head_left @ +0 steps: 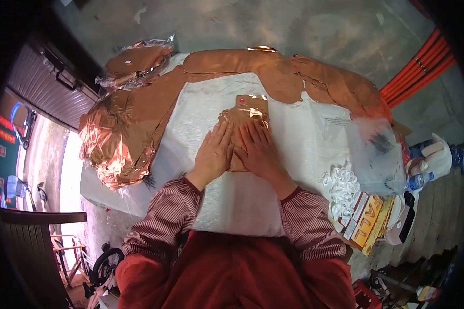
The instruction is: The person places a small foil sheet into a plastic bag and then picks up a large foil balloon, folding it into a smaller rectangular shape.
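A shiny copper-coloured foil piece (252,105), folded into a rough rectangle with a small red mark near its top, lies on the white cloth in front of me. My left hand (215,153) rests flat on its left side, fingers stretched out and pointing away from me. On the right side, my right hand (259,152) presses flat too, its fingers slightly spread. The thumbs nearly meet over the middle. Both palms hide much of the piece, and its lower edge shows between the wrists.
Flat brown pieces (227,63) lie along the table's far edge. Crumpled copper foil (113,149) is at left, below a clear-wrapped brown pack (139,61). At right are clear plastic bags (374,159), white looped ties (342,190), a yellow box (371,216) and a water bottle (419,180).
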Motion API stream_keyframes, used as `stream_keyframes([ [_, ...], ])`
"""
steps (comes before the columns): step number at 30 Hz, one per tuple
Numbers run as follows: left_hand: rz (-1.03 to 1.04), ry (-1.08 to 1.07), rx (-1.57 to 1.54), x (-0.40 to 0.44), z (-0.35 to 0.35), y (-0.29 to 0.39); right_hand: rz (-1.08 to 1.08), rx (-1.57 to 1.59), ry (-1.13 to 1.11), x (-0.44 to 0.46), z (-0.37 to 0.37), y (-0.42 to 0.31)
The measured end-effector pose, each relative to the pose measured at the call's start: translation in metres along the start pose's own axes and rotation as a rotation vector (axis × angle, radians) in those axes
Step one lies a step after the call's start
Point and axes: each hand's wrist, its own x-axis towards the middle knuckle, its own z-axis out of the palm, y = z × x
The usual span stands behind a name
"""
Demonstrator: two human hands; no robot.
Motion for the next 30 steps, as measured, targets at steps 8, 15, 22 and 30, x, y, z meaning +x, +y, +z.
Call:
stream_keyframes([
  [8,-0.069,-0.087,0.03,0.003,-0.003,0.004,0.719,0.541,0.031,-0.022,-0.069,-0.007],
  [15,-0.088,-0.073,-0.009,0.003,0.002,0.001,0.848,1.202,-0.074,-0.031,-0.056,-0.012],
  [22,-0.174,-0.009,-0.478,0.007,-0.032,0.014,0.894,1.46,-0.117,0.002,-0.019,0.008],
  [30,-0.47,-0.164,-2.208,-0.111,-0.06,0.041,0.782,1.393,-0.291,-0.069,-0.116,-0.061],
])
